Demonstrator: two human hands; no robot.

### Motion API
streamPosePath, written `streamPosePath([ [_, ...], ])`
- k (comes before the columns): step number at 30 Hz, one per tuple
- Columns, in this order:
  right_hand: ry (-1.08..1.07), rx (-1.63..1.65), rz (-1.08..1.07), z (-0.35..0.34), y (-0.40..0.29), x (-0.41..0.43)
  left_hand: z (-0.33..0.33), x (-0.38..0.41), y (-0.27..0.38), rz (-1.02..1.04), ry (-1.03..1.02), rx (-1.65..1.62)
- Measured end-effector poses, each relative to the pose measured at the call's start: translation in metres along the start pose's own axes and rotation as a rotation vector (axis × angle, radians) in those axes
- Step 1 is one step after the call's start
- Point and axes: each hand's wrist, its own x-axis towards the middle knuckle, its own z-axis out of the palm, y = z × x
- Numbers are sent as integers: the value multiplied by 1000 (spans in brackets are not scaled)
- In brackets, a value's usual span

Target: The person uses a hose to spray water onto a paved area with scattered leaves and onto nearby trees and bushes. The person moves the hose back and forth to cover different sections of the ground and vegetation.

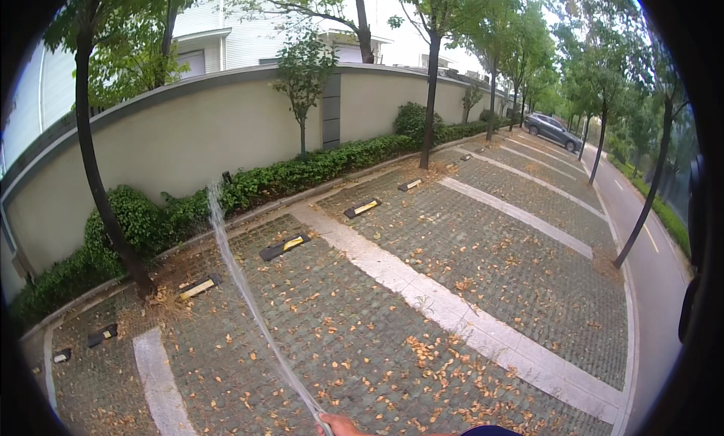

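My right hand (pixel 339 424) is at the bottom edge, fingers wrapped around the end of a pale hose (pixel 324 426). Only the hose's tip shows; the rest is cut off by the frame. From it a jet of water (pixel 257 311) arcs up and to the left over the paving, breaking into spray against the green hedge (pixel 195 209) at the wall's foot. A dark blue sleeve (pixel 491 431) shows on the right arm. My left hand is out of view.
Fallen leaves (pixel 424 348) litter the grass-block paving (pixel 317 334), crossed by pale stone strips (pixel 413 286). Black-and-yellow wheel stops (pixel 285 247) line the kerb. Tree trunks (pixel 104 198) rise before a beige wall (pixel 226 119). A grey car (pixel 551 131) stands far off beside the road (pixel 639 226).
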Motion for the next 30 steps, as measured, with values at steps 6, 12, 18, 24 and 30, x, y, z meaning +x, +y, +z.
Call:
streamPosePath([
  [6, 205, 72, -128, -58, 9, -62, 53, -56, 59, -235, -212, 299],
  [12, 153, 98, -217, -103, -15, -113, 71, -88, 136, -76, -238, 246],
  [18, 261, 53, -265, -116, -41, -130, 111, -64, 134, -93, -248, 247],
  [24, -43, 208, -171, -186, -100, -97, 170, -29, 137, -156, -224, 220],
  [30, -67, 252, -194, -237, -163, -99, 209, -7, 133, -221, -286, 242],
])
